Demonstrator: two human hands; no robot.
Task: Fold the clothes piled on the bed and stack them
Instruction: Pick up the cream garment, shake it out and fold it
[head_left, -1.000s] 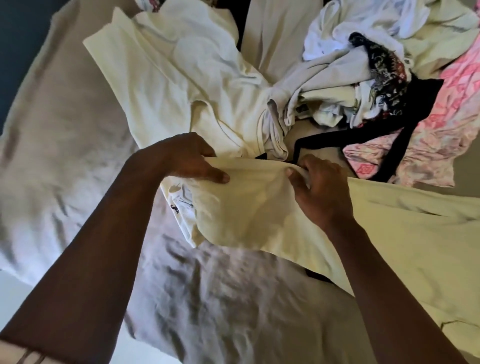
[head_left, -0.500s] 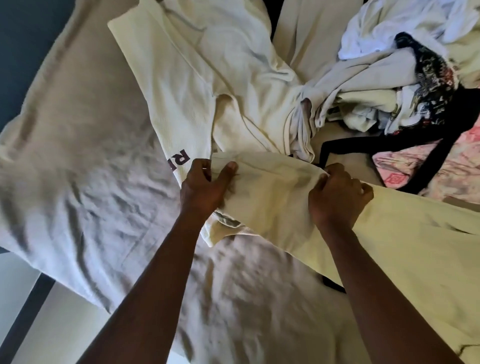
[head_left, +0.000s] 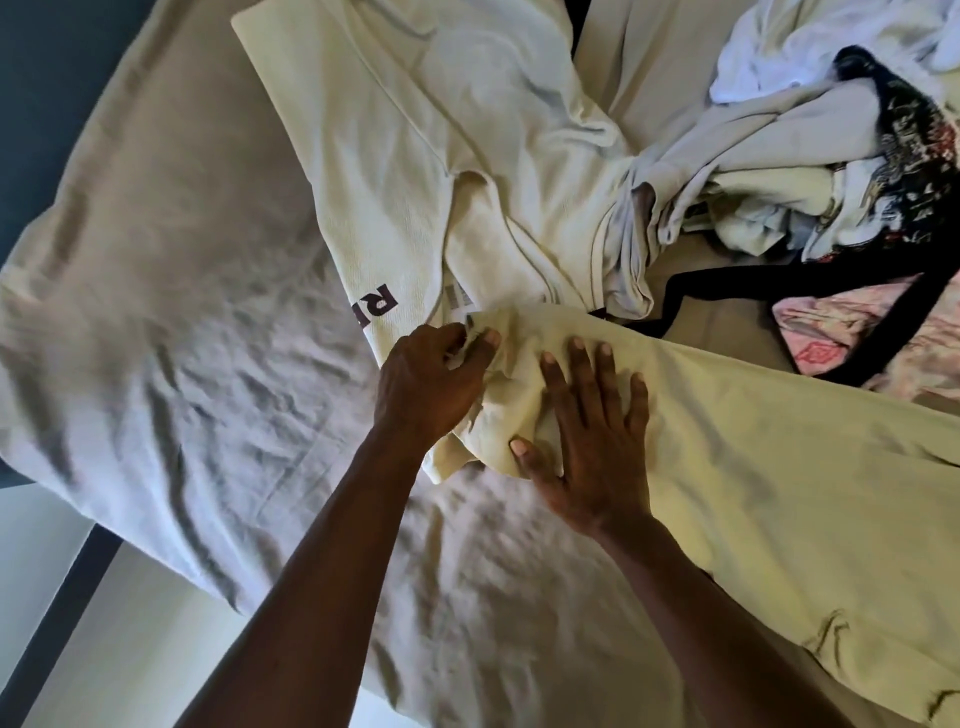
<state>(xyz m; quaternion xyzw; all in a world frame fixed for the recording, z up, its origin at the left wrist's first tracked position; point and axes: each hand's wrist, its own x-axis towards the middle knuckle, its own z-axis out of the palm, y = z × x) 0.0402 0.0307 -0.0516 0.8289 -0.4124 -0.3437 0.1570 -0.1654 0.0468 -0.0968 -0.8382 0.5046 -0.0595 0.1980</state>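
**Two hands on the yellow cloth at the bed's middle**

The yellow cloth (head_left: 769, 467) lies on the bed (head_left: 171, 364), stretched from the middle to the lower right edge of the view; its bunched end is under both hands. The left hand (head_left: 426, 389) grips this end, its fingers (head_left: 488, 340) curled and pinching a fold of the fabric; the right hand (head_left: 597, 441) lies flat on the cloth just beside it, its fingers (head_left: 576, 364) straight and spread, pressing down and holding nothing. Behind the hands a cream shirt (head_left: 395, 156) lies spread out, with a dark letter R (head_left: 379, 306) near its hem; the hem touches the end of the yellow cloth. At the upper right is the pile (head_left: 810, 156) of unfolded clothes, white, black patterned and pink pieces mixed together.
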